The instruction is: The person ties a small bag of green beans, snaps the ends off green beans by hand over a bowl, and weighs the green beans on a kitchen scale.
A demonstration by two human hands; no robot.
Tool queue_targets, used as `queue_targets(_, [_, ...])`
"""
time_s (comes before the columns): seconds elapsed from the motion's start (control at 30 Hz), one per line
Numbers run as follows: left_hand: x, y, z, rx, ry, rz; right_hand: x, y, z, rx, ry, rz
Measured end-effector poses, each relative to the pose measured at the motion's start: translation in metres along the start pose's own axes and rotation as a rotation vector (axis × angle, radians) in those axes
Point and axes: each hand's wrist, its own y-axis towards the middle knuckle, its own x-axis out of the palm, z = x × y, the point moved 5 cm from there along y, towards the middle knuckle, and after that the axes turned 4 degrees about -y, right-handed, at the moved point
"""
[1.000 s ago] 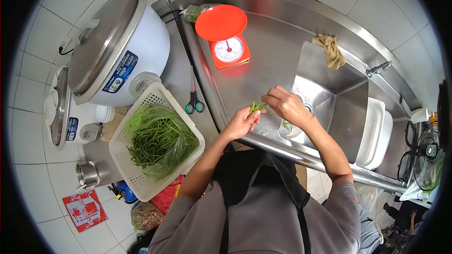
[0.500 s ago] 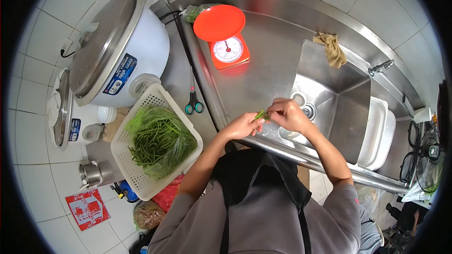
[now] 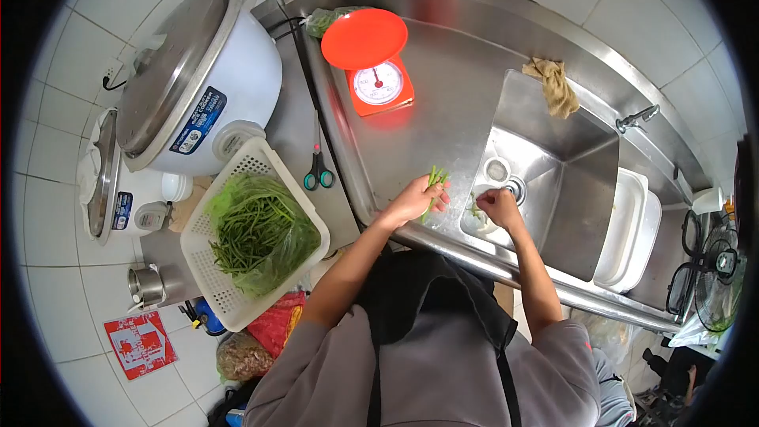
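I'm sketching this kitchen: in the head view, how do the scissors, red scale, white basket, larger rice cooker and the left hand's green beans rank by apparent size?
Larger rice cooker
White basket
Red scale
Scissors
Green beans in the left hand

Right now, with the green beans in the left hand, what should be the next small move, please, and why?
I would probably bring the right hand over to the green beans. The left hand holds them in a small bunch, while the right is apart from them, at the sink, near small green bits. Whether it holds anything, I cannot tell.
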Motion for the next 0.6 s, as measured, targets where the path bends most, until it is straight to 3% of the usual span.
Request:
queue_targets(0.03, [0.002, 0.003, 0.003, 0.000, 0.183, 0.020, -0.002, 0.001, -0.011, 0.015, 0.042, -0.034])
queue_targets(0.1, [0.016, 0.005, 0.012, -0.038, 0.205, -0.036, -0.008, -0.001, -0.038, 0.041, 0.124, -0.101])
queue_targets(0.13, [0.024, 0.006, 0.015, -0.056, 0.214, -0.063, -0.005, -0.006, -0.051, 0.077, 0.598, -0.154])
queue_targets(0.23, [0.046, 0.021, 0.010, -0.020, 0.230, -0.084, -0.011, -0.014, -0.062, -0.039, 0.426, -0.154])
queue_targets(0.37, [0.048, 0.045, -0.005, -0.094, 0.192, -0.107, 0.000, -0.011, -0.004, 0.053, 0.452, -0.112])
queue_targets(0.4, [0.049, 0.041, 0.012, 0.002, 0.529, -0.059, -0.009, -0.014, -0.001, 0.037, 0.054, -0.076])
queue_targets(0.5, [0.025, 0.043, 0.028, 0.305, 0.748, 0.190, -0.014, -0.020, -0.004, -0.114, -0.205, -0.013])
queue_targets(0.53, [0.015, 0.038, 0.043, 0.421, 0.565, 0.235, -0.015, -0.018, -0.012, -0.089, -0.113, 0.008])
queue_targets(0.6, [-0.002, 0.011, 0.068, 0.541, 0.295, 0.368, -0.014, -0.013, -0.051, -0.263, -0.087, 0.072])
